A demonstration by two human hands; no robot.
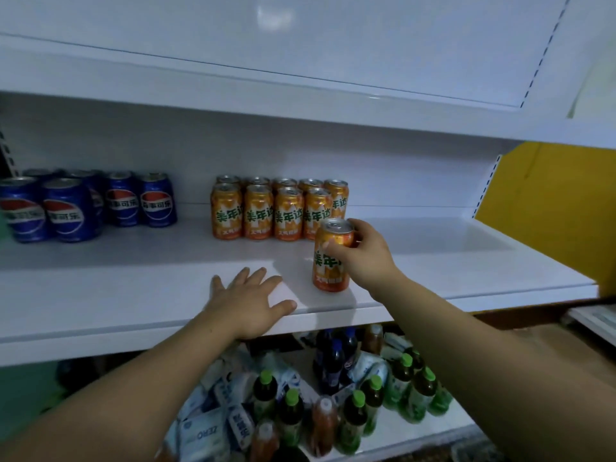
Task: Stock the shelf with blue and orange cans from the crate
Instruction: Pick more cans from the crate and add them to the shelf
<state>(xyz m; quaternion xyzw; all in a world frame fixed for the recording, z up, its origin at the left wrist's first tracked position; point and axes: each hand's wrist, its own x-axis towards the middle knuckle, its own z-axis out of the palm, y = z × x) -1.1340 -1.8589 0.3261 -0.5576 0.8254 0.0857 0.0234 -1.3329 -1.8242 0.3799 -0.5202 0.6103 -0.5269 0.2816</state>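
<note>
My right hand [361, 258] grips an orange can [328, 261] near its top; the can stands upright on the white shelf [133, 288], in front of the right end of a block of several orange cans [276, 210]. Several blue cans [80, 206] stand in a group at the shelf's far left. My left hand [248, 303] rests flat, fingers spread, on the shelf's front edge left of the held can. No crate is in view.
A bare stretch of shelf lies between the blue and orange groups and to the right of the orange block. An upper shelf [300, 105] overhangs. Below, a lower shelf holds several green-capped bottles [360, 418], dark bottles and white packets. A yellow panel [546, 201] stands at the right.
</note>
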